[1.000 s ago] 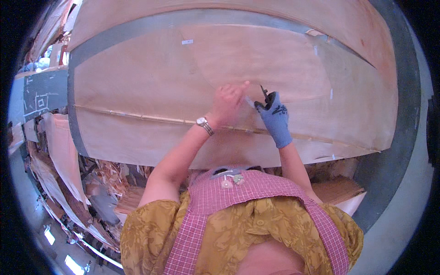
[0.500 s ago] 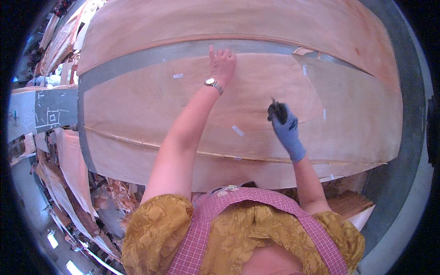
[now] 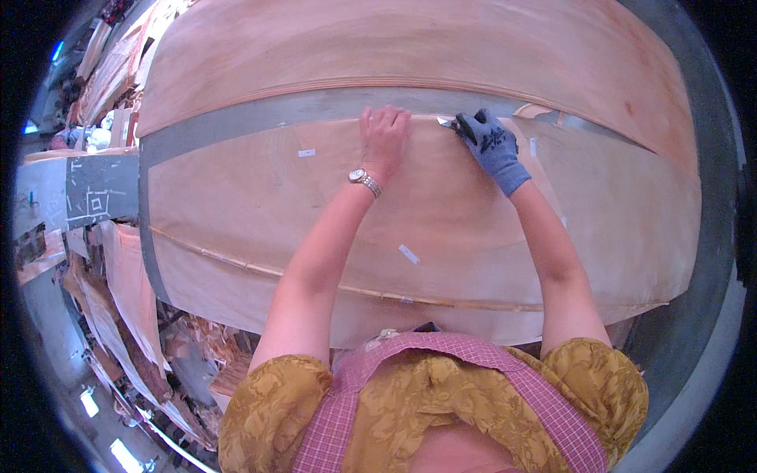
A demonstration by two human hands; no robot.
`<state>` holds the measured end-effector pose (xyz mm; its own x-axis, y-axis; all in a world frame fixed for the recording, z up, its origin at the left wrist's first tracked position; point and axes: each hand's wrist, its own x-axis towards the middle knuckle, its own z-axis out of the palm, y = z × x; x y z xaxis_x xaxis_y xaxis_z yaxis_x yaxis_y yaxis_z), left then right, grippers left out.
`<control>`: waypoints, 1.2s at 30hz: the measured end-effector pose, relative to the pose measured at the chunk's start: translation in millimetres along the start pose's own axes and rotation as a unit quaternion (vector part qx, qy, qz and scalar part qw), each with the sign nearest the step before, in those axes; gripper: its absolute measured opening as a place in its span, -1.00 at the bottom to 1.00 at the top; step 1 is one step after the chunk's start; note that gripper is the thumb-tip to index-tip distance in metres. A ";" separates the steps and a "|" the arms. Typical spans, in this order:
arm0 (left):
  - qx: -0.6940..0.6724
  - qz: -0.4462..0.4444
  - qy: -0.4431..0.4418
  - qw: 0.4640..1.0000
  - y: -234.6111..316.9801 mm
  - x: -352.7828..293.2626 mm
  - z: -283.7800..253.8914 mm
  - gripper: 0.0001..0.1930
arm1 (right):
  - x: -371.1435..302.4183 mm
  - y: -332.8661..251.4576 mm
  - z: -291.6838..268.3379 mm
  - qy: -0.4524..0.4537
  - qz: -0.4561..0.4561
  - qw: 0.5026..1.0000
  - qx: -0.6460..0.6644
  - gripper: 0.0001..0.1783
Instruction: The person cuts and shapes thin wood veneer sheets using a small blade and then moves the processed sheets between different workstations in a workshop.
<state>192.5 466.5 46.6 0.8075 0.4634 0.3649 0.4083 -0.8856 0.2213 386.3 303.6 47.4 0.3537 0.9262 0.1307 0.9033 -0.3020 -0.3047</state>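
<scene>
My bare left hand (image 3: 385, 142), with a watch (image 3: 364, 181) on its wrist, lies on the far edge of a thin wood veneer sheet (image 3: 260, 213). Its fingers are side by side, slightly blurred, and nothing shows in them. To its right, my right hand (image 3: 490, 146) wears a blue-grey glove with dark fingertips. That hand is closed on a small knife, of which only a short bright blade (image 3: 445, 122) shows at the sheet's edge; the handle is hidden. Short white tape strips (image 3: 408, 254) lie on the sheet.
Beyond a grey strip of tabletop (image 3: 315, 109) lies a stack of veneer (image 3: 410, 43). A veneer scrap (image 3: 533, 111) sits near its edge. A long thin strip (image 3: 347, 288) crosses the near part of the sheet. Torn veneer pieces (image 3: 130, 268) are heaped at the left.
My right hand has moved away from me and slightly left, from the middle of the sheet to its far edge. My left hand stays at that edge, its fingers drawn in a little.
</scene>
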 end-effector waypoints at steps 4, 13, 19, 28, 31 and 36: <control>-0.013 0.006 0.015 1.000 4.4 -4.7 3.4 -0.66 | -7.6 -5.3 0.9 0.036 -0.020 0.999 0.005 -0.62; -0.060 0.021 0.047 0.997 18.1 1.3 -12.8 -0.80 | -17.5 -11.1 -33.9 0.095 -0.045 0.994 0.016 -0.59; -0.052 0.041 0.098 0.993 24.8 -9.2 -22.4 -0.87 | 57.2 -10.6 -67.0 -0.077 -0.056 0.991 0.090 -0.55; -0.076 0.047 0.081 0.993 38.2 -16.7 -45.5 -0.88 | 97.7 -11.7 -23.3 -0.216 -0.191 0.958 0.008 -0.71; -0.079 0.042 0.091 0.992 37.7 -18.3 -46.6 -0.88 | 113.8 -2.0 -36.2 -0.188 -0.181 0.965 0.022 -0.76; -0.083 0.042 0.119 0.989 42.0 -13.7 -56.8 -0.90 | 138.7 9.2 -72.2 -0.038 -0.117 0.992 0.025 -0.70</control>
<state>174.4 424.7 102.2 0.7039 0.4006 0.5865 0.2537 -0.9131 0.3192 461.2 413.1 130.8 0.1148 0.9846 0.1320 0.9447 -0.0671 -0.3210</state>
